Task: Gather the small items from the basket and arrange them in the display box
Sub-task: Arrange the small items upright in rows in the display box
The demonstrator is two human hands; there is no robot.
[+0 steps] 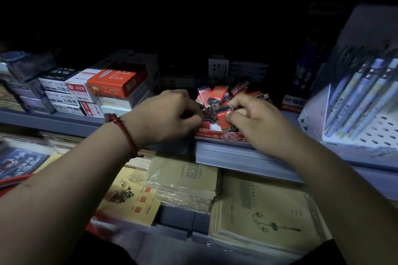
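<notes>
A red-and-white cardboard display box (217,136) sits at the front edge of the grey metal shelf (237,155), with small red-and-black wrapped packets (219,92) heaped in it. The left hand (170,114) is at the heap's left edge; the right hand (256,118) pinches one packet at its front. Left of the box stand stacked cardboard pen boxes (116,84) — right of it, a white perforated plastic stand (383,129) holding a row of slim pens (361,97). Below and nearer lie brown paper exercise books (262,211).

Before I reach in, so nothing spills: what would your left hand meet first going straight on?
The left hand would likely meet the red erasers heaped in the display box first; depth is unclear.
</notes>
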